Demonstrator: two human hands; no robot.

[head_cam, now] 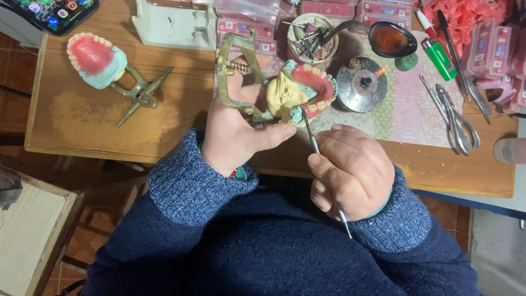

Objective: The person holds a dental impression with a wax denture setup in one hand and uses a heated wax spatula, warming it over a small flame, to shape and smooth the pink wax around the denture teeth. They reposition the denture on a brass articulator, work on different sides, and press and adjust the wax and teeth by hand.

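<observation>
The left hand grips a brass articulator carrying a denture model above the bench; the right hand pinches a thin metal tool against it. Behind, a round cup holds burs, beside a lit spirit burner.

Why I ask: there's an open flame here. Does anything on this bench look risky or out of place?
Yes: the spirit burner is lit, and a green lighter lies close beside it on the cloth mat. A pale dusty patch covers the wooden table at the left.
</observation>
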